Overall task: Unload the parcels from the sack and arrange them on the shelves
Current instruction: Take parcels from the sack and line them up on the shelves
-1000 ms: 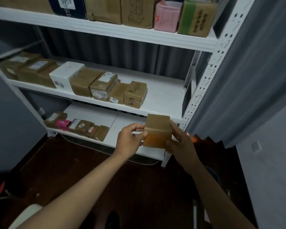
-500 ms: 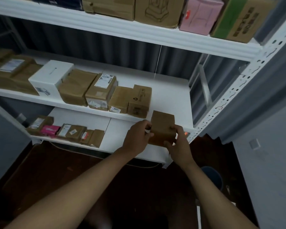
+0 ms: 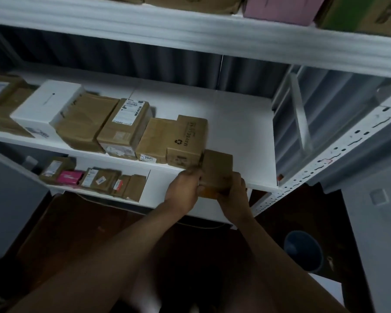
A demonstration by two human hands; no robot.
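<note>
White middle shelf (image 3: pixel 242 141): both hands' fingers (image 3: pixel 237 177) curled, gripping brown parcel (image 3: pixel 217 168) at front edge.

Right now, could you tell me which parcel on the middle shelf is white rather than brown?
The white rectangular box left of the brown paper-wrapped parcels; every other parcel there is brown.

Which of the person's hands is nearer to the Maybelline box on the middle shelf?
Left. The left hand sits just below the Maybelline box, gripping the left side of the brown parcel. The right hand grips the parcel's right side, farther from the box.
</note>
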